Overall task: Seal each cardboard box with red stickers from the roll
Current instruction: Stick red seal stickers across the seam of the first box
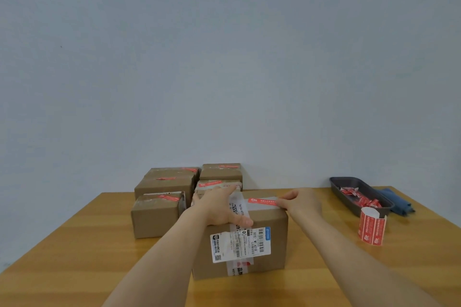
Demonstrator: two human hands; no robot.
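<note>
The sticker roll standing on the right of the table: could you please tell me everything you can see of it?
The red sticker roll stands upright on its end on the wooden table, nearer the camera than the dark rectangular tray. Its outer wrap shows red stickers with white print on pale backing; the white top of the roll shows at its upper end. A loose tail of backing lifts at its right side. Neither hand touches it.
</note>
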